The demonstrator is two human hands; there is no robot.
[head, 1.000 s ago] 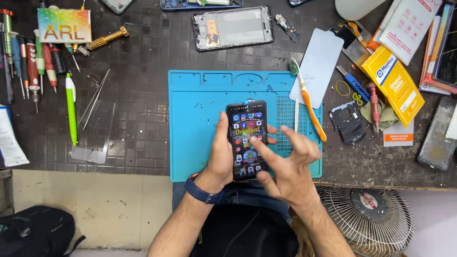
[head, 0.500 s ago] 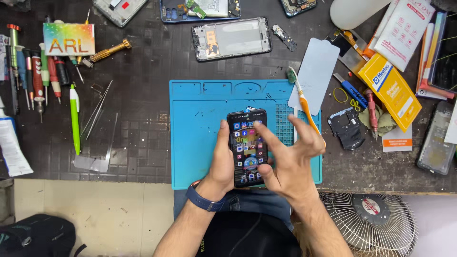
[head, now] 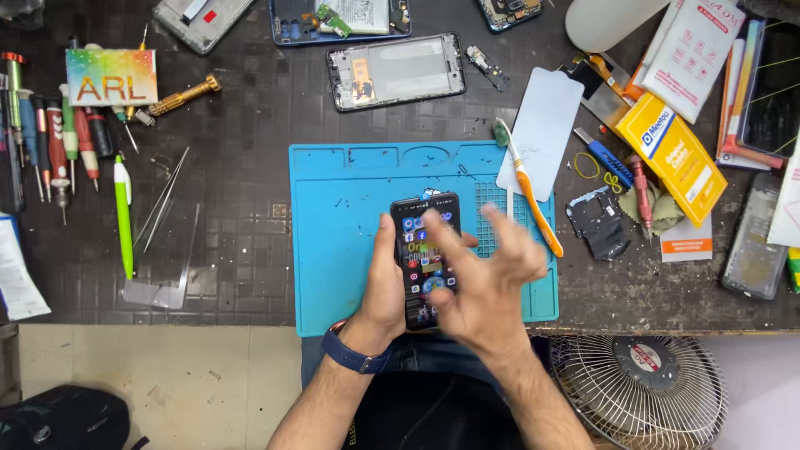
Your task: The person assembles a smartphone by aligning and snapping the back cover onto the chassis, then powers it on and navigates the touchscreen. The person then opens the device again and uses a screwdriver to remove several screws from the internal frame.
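Right now the phone (head: 427, 258) is upright in the left hand (head: 385, 287), screen lit with app icons, its long axis running away from the person, over the blue mat (head: 342, 242). Left hand is wrapped around the phone's left edge and back, gripping it firmly. Right hand (head: 483, 275) is just beside and partly over the screen, fingers spread loose, holding nothing, index finger blurred above the upper icons. So the phone sits left of and under the right hand, touching or nearly so. Beyond, a toothbrush (head: 527, 193) lies at the mat's right edge on the counter (head: 242, 250).
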